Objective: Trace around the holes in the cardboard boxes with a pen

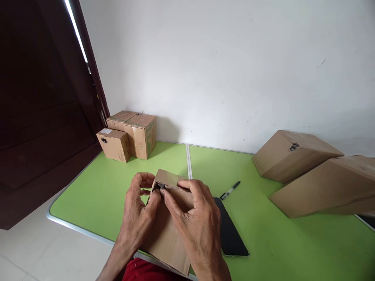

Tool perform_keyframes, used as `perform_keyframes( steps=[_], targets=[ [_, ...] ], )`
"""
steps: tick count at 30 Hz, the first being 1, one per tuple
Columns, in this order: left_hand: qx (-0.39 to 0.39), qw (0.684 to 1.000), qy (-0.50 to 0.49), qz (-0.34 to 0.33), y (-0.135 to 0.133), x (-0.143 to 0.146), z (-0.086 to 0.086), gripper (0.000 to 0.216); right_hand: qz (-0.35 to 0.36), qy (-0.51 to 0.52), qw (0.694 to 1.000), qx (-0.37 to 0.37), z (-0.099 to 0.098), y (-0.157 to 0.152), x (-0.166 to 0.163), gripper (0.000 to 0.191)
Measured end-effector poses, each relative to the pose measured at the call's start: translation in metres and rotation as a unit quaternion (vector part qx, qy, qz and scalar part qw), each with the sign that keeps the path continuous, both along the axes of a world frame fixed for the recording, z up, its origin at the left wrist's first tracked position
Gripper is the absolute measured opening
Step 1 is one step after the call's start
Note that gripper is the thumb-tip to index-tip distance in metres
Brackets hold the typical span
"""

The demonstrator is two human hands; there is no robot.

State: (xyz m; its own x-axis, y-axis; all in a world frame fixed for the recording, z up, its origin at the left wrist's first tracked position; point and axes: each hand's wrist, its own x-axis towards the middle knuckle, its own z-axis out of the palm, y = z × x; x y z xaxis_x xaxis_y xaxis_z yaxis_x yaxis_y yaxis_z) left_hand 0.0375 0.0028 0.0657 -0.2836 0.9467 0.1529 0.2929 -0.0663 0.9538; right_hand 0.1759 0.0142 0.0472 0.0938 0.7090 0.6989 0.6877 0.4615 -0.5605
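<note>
A small brown cardboard box (170,238) lies tilted near the table's front edge, between my two hands. My left hand (140,208) grips its far left corner, thumb pressed at a dark spot on the upper part. From the other side my right hand (195,218) holds the box, its thumb tip meeting the left thumb and its fingers over the top edge. At the thumb tips is a small black piece (159,185), perhaps cord or a dark-edged hole; I cannot tell which.
A black phone or tablet (231,230) and a pen (231,190) lie right of my hands on the green table (84,199). Cardboard boxes (140,134) stand at back left, near a dark door (43,97). Two larger boxes (295,156) sit at the right by the wall.
</note>
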Motion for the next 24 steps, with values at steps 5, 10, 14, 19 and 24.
perform_keyframes(
  steps=[5, 10, 14, 19, 24],
  targets=[
    [0.022, 1.0, -0.009, -0.015, -0.002, -0.001, -0.009, 0.033, -0.008, -0.027, 1.0, -0.001, 0.002, 0.002, 0.0, 0.014],
    [0.07, 0.992, -0.008, -0.106, 0.002, -0.01, -0.022, 0.043, -0.003, -0.017, 0.999, -0.035, 0.007, 0.009, 0.012, 0.014],
    [0.066, 0.988, -0.011, -0.141, 0.008, -0.015, -0.03, 0.047, 0.021, -0.001, 0.997, -0.072, 0.01, 0.011, 0.017, 0.013],
    [0.055, 0.968, 0.035, -0.243, 0.009, -0.02, -0.027, 0.075, 0.047, 0.021, 0.992, -0.112, 0.017, 0.012, 0.021, 0.011],
    [0.005, 0.969, 0.05, -0.241, 0.019, -0.025, -0.021, 0.079, 0.132, 0.061, 0.976, -0.163, 0.021, 0.024, 0.033, 0.017]
  ],
)
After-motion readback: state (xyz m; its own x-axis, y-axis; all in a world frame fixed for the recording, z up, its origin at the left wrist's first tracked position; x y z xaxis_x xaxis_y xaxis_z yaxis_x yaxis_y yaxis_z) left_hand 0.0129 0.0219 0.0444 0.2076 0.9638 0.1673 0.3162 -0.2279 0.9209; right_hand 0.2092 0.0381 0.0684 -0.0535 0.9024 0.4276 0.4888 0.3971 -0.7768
